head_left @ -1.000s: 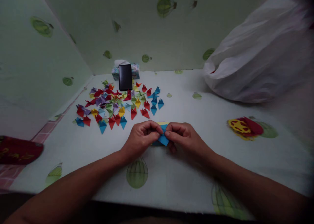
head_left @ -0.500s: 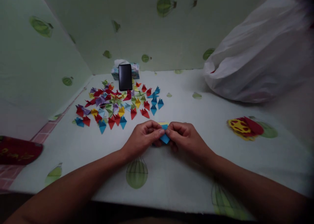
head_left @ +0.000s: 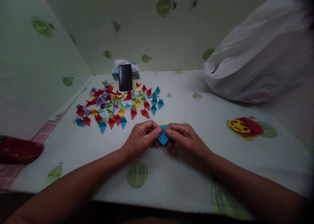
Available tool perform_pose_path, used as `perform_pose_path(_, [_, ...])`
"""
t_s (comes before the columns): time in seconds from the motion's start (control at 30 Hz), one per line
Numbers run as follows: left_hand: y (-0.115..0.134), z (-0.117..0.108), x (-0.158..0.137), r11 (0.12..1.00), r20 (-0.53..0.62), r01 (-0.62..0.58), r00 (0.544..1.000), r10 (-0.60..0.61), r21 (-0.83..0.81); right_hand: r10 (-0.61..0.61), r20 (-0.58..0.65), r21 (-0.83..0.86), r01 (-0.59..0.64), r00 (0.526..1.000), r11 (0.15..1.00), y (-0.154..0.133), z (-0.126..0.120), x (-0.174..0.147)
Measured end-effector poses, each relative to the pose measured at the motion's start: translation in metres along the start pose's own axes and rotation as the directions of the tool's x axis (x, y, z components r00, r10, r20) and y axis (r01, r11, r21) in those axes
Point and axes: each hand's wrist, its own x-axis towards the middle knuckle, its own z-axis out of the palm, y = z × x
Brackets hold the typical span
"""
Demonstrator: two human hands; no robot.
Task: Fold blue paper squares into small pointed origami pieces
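Between my two hands is a folded piece of blue origami paper (head_left: 163,138), its lower end coming to a point. My left hand (head_left: 144,135) pinches its left edge with thumb and fingers. On the other edge, my right hand (head_left: 184,135) pinches it the same way. A pale yellow strip of paper (head_left: 162,123) shows just behind the blue piece; whether it is held or lying on the table I cannot tell. Beyond my left hand lie several small folded paper shapes (head_left: 117,120) in red, blue, yellow, green and purple.
A black phone (head_left: 125,77) leans against a tissue box (head_left: 135,70) at the back. A large white plastic bag (head_left: 255,60) stands at the right. Red and yellow cutouts (head_left: 245,127) lie on the right of the table. A dark red item (head_left: 19,150) sits at the left edge.
The thumbs have moved slightly apart, and more of the blue paper shows between them. Both hands still grip it in nearly the same place.
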Motion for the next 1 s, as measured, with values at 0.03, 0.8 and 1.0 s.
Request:
perform_pose_path(0.03, [0.0,0.0,0.0,1.0,-0.001,-0.007,1.0,0.007,0.009,-0.001,0.003,0.004,0.001,1.0,1.0,0.0,0.0,0.001])
perform_pose_path(0.8, [-0.006,-0.004,0.006,0.99,-0.071,-0.085,0.994,0.077,-0.109,-0.006,-0.135,-0.026,0.003,0.991,1.0,0.0,-0.004,0.004])
perform_pose_path(1.0, [-0.012,-0.003,0.007,0.982,-0.001,-0.186,0.982,0.186,-0.04,-0.011,-0.191,0.067,0.024,0.982,0.997,0.006,-0.005,0.006])
